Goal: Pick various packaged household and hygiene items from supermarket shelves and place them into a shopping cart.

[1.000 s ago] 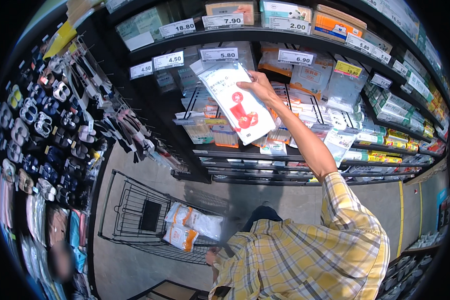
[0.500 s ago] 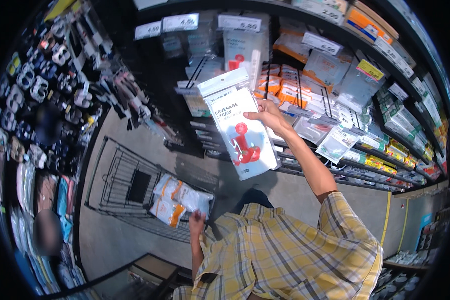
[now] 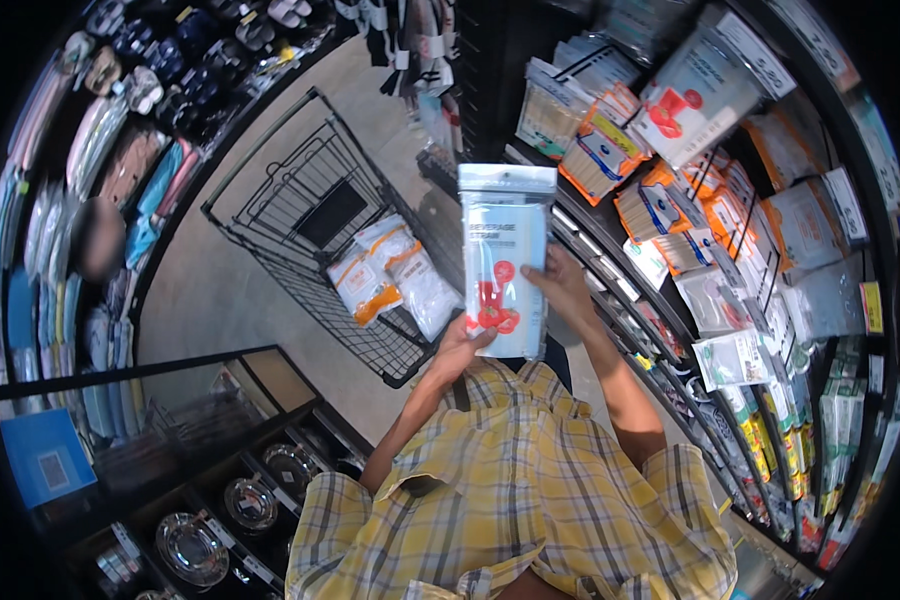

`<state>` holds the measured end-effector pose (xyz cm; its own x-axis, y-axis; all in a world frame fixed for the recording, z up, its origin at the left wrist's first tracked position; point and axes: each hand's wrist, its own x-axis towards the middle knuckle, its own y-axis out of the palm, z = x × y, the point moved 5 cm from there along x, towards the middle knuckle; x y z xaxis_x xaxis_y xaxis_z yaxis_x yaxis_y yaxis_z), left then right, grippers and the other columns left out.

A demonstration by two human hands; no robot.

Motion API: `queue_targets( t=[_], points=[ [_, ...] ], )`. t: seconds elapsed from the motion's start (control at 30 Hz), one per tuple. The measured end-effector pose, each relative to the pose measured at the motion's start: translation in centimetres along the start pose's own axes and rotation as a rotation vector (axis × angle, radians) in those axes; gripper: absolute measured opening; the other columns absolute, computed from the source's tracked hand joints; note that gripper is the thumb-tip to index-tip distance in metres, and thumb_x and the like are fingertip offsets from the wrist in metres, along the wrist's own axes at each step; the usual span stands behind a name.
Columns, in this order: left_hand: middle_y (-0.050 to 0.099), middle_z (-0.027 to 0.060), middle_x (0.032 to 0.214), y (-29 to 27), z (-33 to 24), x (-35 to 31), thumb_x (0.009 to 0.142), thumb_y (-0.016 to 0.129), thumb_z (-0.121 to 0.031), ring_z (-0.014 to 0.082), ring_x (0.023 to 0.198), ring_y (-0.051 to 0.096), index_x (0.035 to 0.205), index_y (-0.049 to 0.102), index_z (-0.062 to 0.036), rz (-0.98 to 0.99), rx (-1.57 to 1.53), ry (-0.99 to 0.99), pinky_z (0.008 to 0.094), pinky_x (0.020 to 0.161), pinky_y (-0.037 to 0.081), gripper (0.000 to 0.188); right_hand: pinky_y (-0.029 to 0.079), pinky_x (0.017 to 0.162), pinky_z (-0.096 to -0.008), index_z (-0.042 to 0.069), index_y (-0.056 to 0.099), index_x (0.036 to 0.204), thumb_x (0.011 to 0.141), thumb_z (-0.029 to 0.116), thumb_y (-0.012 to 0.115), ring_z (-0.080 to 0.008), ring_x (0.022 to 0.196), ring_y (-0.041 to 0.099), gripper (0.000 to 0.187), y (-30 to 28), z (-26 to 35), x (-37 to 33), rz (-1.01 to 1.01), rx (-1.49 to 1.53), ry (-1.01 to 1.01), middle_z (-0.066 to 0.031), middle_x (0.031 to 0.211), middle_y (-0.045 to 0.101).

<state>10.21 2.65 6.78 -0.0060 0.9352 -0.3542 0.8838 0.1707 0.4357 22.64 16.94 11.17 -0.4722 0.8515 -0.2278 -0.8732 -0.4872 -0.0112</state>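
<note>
A pack of drinking straws (image 3: 490, 245), pale blue and white with red fruit printed on it, is held upright in front of my chest. My left hand (image 3: 462, 345) grips its lower left corner, thumb on the front. On the pack's right edge my right hand (image 3: 562, 285) is closed, its thumb lying over the front and the other fingers hidden behind. Beyond my left forearm stands a black wire shopping cart (image 3: 260, 250). White packages with orange print (image 3: 365, 285) and a clear-wrapped white package (image 3: 425, 290) lie in its near end.
Shelves to the right hold hanging straw packs (image 3: 675, 110), orange-and-white packets (image 3: 660, 205) and boxed goods. Slippers (image 3: 155, 50) and folded textiles (image 3: 85, 150) fill the left rack. Round metal pans (image 3: 192, 548) sit on a low display at lower left. Grey floor (image 3: 185, 290) surrounds the cart.
My left hand has left the cart's edge and now grips the straw pack too. The pack has come closer to my chest and turned upright. My view has swung toward the right.
</note>
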Motion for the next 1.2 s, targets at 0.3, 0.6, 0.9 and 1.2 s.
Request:
queue_targets(
  t=[0.3, 0.6, 0.9, 1.2],
  points=[
    [0.058, 0.0083, 0.111, -21.5, 10.1, -2.8, 0.088, 0.059, -0.011, 0.0157, 0.098, 0.054, 0.121, 0.047, 0.0006, -0.709, 0.022, 0.005, 0.0288, 0.086, 0.043, 0.037, 0.049, 0.080, -0.0284, -0.004, 0.048, 0.117, 0.080, 0.007, 0.066, -0.0193, 0.096, 0.059, 0.043, -2.7, -8.1, -4.1, 0.063, -0.133, 0.182, -0.0160, 0.107, 0.060],
    [0.058, 0.0078, 0.108, -31.5, 17.4, 4.9, 0.084, 0.062, -0.008, 0.0167, 0.095, 0.053, 0.123, 0.047, -0.0037, -0.808, -0.050, -0.100, 0.0303, 0.083, 0.043, 0.041, 0.050, 0.059, -0.0271, -0.003, 0.057, 0.104, 0.074, 0.011, 0.069, -0.0152, 0.063, 0.063, 0.036, -18.1, -23.9, -18.9, -0.148, -0.735, 0.500, -0.0109, 0.075, 0.067],
    [0.058, 0.0117, 0.103, -35.0, 24.2, 11.8, 0.083, 0.064, -0.014, 0.0206, 0.089, 0.057, 0.129, 0.038, -0.0025, -0.955, -0.015, -0.252, 0.0336, 0.077, 0.048, 0.054, 0.048, 0.046, -0.0275, -0.007, 0.055, 0.107, 0.075, 0.007, 0.070, -0.0157, 0.053, 0.059, 0.038, -20.4, -21.4, -38.3, -0.414, -0.574, 1.137, -0.0127, 0.067, 0.063],
    [0.057, 0.0152, 0.110, -36.3, 25.4, 12.0, 0.073, 0.073, -0.024, 0.0238, 0.095, 0.058, 0.131, 0.040, -0.0036, -0.813, 0.060, -0.429, 0.0376, 0.078, 0.049, 0.070, 0.051, 0.056, -0.0294, -0.006, 0.057, 0.105, 0.073, 0.016, 0.072, -0.0170, 0.061, 0.064, 0.041, -19.7, -24.8, -40.0, -0.451, -0.417, 1.003, -0.0122, 0.073, 0.066]
  ],
)
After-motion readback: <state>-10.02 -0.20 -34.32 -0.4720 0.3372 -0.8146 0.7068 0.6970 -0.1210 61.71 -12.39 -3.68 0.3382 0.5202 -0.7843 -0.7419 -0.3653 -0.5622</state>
